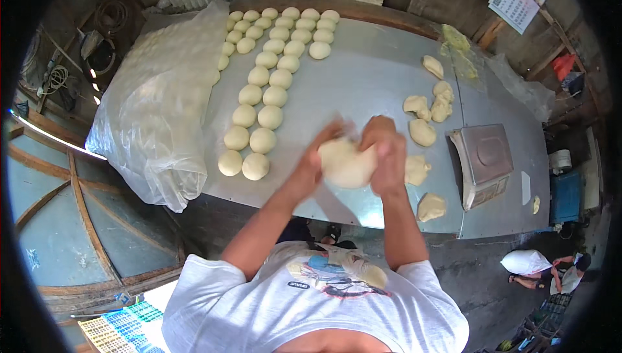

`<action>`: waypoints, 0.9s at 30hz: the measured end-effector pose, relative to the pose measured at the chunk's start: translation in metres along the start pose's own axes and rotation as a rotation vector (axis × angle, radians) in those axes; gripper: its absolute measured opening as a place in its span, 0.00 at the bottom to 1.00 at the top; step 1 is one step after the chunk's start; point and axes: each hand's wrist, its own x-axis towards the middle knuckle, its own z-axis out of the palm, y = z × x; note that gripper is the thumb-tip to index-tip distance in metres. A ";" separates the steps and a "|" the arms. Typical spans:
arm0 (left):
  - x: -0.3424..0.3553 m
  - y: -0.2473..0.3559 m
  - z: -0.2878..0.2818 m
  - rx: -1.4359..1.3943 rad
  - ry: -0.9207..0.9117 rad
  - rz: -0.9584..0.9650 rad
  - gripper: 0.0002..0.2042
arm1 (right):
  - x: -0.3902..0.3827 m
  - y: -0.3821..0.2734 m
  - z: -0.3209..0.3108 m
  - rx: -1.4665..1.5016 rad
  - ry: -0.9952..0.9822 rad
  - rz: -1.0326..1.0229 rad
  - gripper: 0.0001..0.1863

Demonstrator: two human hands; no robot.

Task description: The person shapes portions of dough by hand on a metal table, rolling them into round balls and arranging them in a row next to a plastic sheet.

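Observation:
Between my two hands, above the metal-topped table (363, 74), is a pale lump of dough (348, 164). My left hand (317, 152), blurred by motion, presses on the dough's left side with its fingers curled round it. On the other side my right hand (386, 152) grips the lump, its fingers bent over the top. Rows of round dough balls (270, 117) stand to the left of my hands. Irregular dough pieces (422, 132) lie in a loose column just right of my right hand.
A clear plastic sheet (155, 106) covers the table's left end, over more balls. At the right stands a scale (486, 155), with crumpled plastic (521, 84) behind it. Plastic crates (123, 327) are at lower left. Another person (564, 275) sits by a white sack at far right.

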 end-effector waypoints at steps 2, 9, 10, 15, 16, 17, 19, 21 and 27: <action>-0.014 -0.011 -0.012 -0.328 -0.008 -0.229 0.62 | 0.014 0.002 0.008 -0.210 -0.407 -0.164 0.35; 0.045 -0.032 -0.122 0.086 -0.167 -0.388 0.20 | 0.055 0.096 0.079 0.308 -0.107 0.210 0.39; 0.061 -0.023 -0.135 0.189 -0.050 -0.318 0.19 | 0.060 0.104 0.087 0.448 0.166 0.586 0.35; 0.133 0.030 -0.178 0.276 0.053 0.223 0.34 | 0.118 0.116 0.100 0.938 0.225 0.789 0.29; 0.143 0.038 -0.190 0.198 0.081 0.331 0.35 | 0.136 0.120 0.099 1.102 0.173 0.681 0.29; 0.154 0.043 -0.204 0.103 0.130 0.411 0.36 | 0.156 0.131 0.097 0.739 0.271 0.493 0.30; 0.165 0.048 -0.234 0.062 0.180 0.372 0.34 | 0.198 0.172 0.099 0.414 0.380 0.257 0.31; 0.172 0.037 -0.256 0.002 0.336 0.280 0.32 | 0.230 0.235 0.105 -0.427 0.469 -0.218 0.36; 0.204 -0.049 -0.293 0.322 0.406 -0.117 0.17 | 0.195 0.420 0.163 -0.978 -0.328 0.734 0.35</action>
